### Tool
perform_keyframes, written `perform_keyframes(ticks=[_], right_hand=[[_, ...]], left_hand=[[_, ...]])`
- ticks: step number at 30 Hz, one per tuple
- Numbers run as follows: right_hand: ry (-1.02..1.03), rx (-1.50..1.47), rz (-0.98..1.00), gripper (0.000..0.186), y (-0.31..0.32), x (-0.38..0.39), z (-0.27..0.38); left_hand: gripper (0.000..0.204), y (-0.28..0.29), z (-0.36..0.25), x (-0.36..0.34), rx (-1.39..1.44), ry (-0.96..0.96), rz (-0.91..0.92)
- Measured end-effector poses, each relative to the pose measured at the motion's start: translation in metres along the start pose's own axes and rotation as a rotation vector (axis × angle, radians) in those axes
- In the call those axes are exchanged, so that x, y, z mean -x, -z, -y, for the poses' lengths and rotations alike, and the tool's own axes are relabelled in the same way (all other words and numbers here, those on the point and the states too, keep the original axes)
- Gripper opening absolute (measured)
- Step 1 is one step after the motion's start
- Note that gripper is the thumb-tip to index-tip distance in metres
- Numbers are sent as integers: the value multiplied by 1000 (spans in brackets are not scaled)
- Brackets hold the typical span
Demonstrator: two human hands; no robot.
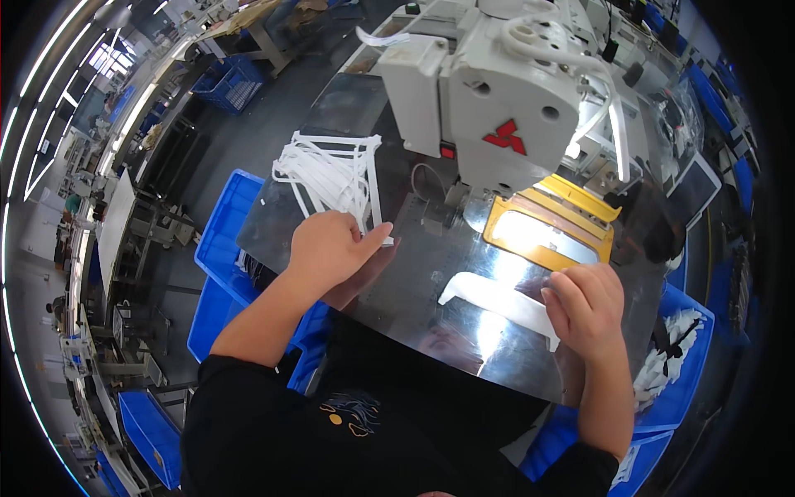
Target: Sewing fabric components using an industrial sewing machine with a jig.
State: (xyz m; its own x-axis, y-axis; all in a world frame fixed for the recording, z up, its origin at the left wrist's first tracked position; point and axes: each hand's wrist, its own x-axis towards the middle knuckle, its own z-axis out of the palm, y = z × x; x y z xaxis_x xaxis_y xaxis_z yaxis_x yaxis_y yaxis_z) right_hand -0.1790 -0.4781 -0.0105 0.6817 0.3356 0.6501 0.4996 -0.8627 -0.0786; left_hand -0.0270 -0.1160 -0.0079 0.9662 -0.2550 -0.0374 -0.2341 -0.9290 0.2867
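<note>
My left hand (pixel 331 253) has its fingers closed on the end of a white strip at the lower edge of a tangled pile of white strips (pixel 323 170) on the metal tabletop (pixel 397 306). My right hand (pixel 588 306) is curled, thumb near index finger, at the right end of a white curved fabric piece (pixel 497 298); what its fingers hold is hidden. Above that piece lies a yellow framed template (pixel 538 261), to the right of the sewing machine's needle area.
The white sewing machine (pixel 513 108) stands over the back of the table. Blue bins (pixel 219 224) sit at the left, and another (pixel 696 364) with white and black material at the right. A blue basket (pixel 228 83) and workbenches fill the background.
</note>
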Motion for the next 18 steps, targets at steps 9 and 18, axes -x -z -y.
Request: perform_keyframes(ticks=[9, 18], right_hand=[[-27, -34, 33, 28, 3, 2, -4], [-286, -340, 115, 78, 10, -9, 5]], left_hand=[[7, -31, 6, 15, 188, -402, -414], [22, 21, -50, 31, 525, -1284, 19]])
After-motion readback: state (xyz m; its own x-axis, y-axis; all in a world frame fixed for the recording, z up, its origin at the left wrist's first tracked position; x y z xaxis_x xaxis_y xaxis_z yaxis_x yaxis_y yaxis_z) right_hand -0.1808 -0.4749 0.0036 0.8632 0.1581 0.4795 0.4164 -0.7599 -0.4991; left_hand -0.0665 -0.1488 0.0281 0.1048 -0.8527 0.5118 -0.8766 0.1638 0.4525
